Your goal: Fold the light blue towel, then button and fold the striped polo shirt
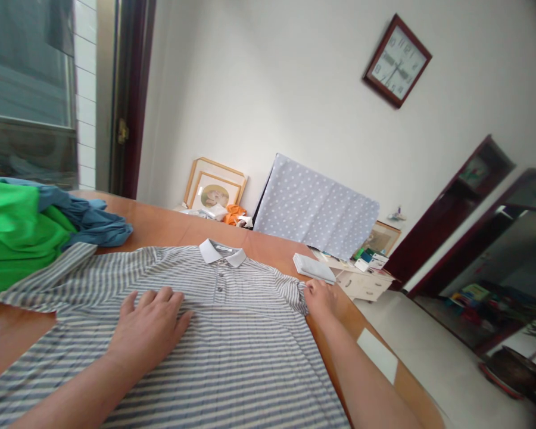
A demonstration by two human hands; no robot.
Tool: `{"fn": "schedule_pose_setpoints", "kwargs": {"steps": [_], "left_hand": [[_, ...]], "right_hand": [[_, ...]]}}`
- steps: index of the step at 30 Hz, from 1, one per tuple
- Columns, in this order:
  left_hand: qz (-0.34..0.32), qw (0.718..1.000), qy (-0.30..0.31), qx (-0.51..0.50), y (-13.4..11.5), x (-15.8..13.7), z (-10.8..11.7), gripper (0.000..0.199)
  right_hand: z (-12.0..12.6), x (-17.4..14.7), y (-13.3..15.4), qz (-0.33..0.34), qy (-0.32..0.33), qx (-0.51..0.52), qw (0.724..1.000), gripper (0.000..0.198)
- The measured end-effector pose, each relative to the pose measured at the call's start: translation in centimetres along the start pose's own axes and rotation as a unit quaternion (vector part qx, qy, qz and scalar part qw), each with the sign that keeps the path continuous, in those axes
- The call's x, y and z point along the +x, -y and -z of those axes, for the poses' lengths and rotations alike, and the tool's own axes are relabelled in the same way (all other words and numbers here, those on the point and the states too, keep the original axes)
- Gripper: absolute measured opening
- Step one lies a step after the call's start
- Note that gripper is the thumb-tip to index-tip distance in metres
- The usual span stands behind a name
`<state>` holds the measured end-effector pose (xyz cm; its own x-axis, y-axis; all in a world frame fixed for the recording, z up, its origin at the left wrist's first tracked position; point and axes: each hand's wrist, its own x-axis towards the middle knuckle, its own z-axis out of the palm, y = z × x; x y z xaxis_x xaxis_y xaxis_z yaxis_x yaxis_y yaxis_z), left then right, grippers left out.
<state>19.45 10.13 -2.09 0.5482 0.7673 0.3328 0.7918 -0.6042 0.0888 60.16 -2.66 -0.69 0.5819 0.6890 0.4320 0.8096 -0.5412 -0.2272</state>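
Observation:
A grey-and-white striped polo shirt (250, 345) lies spread front side up, its white collar (211, 252) pointing away from me and its buttoned placket showing. My left hand (154, 322) rests flat on the chest, fingers apart. At the other side, my right hand (320, 299) has its fingers closed on the edge of the sleeve (295, 292). The opposite sleeve (71, 268) stretches out to the left, its end touching the green cloth (18, 238).
Blue-grey clothing (98, 223) is heaped with the green cloth on the wooden table (161, 223). A folded pale cloth (313, 268) lies near the far edge, and a white sheet (377, 354) by the right edge. Behind stand a polka-dot covered object (317, 205) and a white drawer cabinet (361, 285).

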Motion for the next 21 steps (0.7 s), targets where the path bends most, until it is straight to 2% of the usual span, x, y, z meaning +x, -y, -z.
{"fn": "schedule_pose_setpoints", "kwargs": {"steps": [5,7,9,15,21], "left_hand": [[0.000,1.000,0.006,0.001,-0.1,0.0,0.1,0.045],[0.002,1.000,0.007,0.000,-0.1,0.0,0.1,0.045],[0.002,1.000,0.005,0.000,-0.1,0.0,0.1,0.046],[0.003,1.000,-0.001,-0.002,0.1,0.0,0.0,0.046],[0.005,1.000,0.005,-0.010,-0.1,0.2,0.2,0.046]], "right_hand": [[1.6,-3.5,1.5,0.150,0.059,0.005,0.987,0.006],[2.1,-4.1,1.5,0.167,0.076,0.004,0.983,0.020],[2.3,-4.2,1.2,0.141,0.072,-0.001,0.987,0.030],[2.0,-2.6,0.8,0.045,0.067,0.001,0.997,0.019],[1.7,-1.5,1.7,0.052,0.076,0.010,0.996,0.022]]}}
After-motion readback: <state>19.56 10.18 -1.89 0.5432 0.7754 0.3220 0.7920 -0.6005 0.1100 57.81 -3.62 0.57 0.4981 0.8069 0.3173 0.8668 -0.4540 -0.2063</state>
